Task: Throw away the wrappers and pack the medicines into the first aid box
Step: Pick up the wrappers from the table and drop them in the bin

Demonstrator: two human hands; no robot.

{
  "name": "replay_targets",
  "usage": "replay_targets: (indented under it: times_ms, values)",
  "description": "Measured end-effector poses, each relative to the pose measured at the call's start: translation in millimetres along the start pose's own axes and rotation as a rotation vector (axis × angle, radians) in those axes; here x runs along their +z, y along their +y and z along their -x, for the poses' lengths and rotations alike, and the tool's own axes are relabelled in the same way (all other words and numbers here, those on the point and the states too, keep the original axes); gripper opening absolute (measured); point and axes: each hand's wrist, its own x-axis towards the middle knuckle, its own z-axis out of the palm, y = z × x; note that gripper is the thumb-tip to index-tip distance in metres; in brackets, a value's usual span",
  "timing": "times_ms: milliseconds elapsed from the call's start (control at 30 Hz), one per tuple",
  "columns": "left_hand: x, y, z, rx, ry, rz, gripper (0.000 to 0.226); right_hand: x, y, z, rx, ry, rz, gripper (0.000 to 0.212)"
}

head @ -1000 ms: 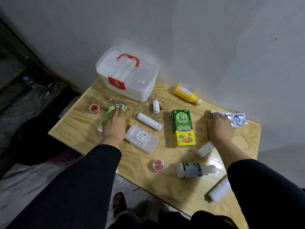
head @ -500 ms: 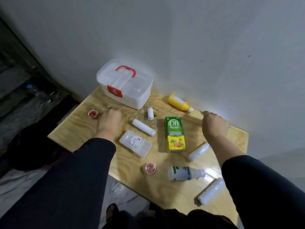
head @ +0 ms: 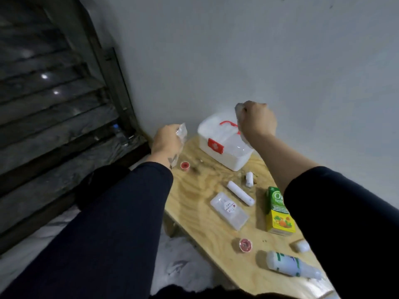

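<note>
My left hand (head: 167, 140) is raised off the table's left corner, closed on a crumpled silvery wrapper (head: 182, 132). My right hand (head: 257, 119) is lifted in front of the white first aid box (head: 224, 147), fisted around another wrapper whose edge shows at the knuckles. The box has a red handle and its lid is shut. On the wooden table (head: 194, 199) lie a green-yellow herbal carton (head: 277, 212), two white rolls (head: 239, 193), a clear flat case (head: 229, 210), a white bottle (head: 291, 265) and two small red-capped pots (head: 185, 165).
Dark wooden steps (head: 54, 117) rise at the left, with a plastic water bottle (head: 119, 132) on one. A grey wall (head: 237, 50) stands right behind the table. A pale floor (head: 183, 266) lies below the table's left edge.
Both hands have lifted off the table with the wrappers in them and swung left. My view has turned left, so the steps now fill the left side.
</note>
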Motion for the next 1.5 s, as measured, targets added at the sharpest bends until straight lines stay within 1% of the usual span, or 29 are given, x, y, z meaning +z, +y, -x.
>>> replay_targets:
  times_ms: [133,233,333,367,433,500,533,600,667,833,933,1033,1200,1433,1500]
  values:
    - [-44,-53,-15,-0.080,0.075,0.112,0.030,49,-83,11,-0.073,-0.084,-0.190,0.028]
    - [-79,-108,-30,-0.157,0.122,0.223,0.030,95,-142,20,-0.100,-0.206,-0.274,0.029]
    - [-116,-158,-41,-0.176,0.128,0.264,0.022,146,-198,31,-0.076,-0.333,-0.362,0.046]
    - [-129,-174,-45,-0.183,0.138,0.270,0.027,161,-216,35,-0.062,-0.377,-0.395,0.047]
    - [-151,-206,-53,-0.197,0.159,0.286,0.040,191,-247,42,-0.013,-0.463,-0.481,0.045]
    - [-168,-235,-60,-0.204,0.156,0.267,0.048,217,-272,49,0.028,-0.535,-0.573,0.044]
    - [-176,-248,-63,-0.213,0.165,0.267,0.049,228,-283,51,0.040,-0.557,-0.620,0.039]
    - [-188,-271,-74,-0.231,0.198,0.287,0.049,247,-304,53,0.059,-0.604,-0.720,0.021]
    - [-194,-289,-86,-0.251,0.230,0.308,0.046,265,-322,51,0.070,-0.644,-0.790,0.026]
    - [-196,-330,-127,-0.299,0.277,0.340,0.044,324,-351,29,0.118,-0.703,-0.821,0.031]
    - [-190,-357,-158,-0.329,0.287,0.330,0.044,363,-362,9,0.099,-0.728,-0.785,0.021]
    - [-180,-385,-186,-0.392,0.279,0.350,0.045,398,-370,-7,0.083,-0.755,-0.737,0.023]
    - [-159,-436,-217,-0.502,0.238,0.381,0.046,456,-376,-23,0.077,-0.754,-0.666,0.030]
    - [-108,-517,-256,-0.606,0.164,0.424,0.047,546,-371,-18,0.179,-0.744,-0.613,0.032]
    - [-95,-538,-254,-0.628,0.138,0.429,0.048,573,-368,-6,0.214,-0.745,-0.563,0.031]
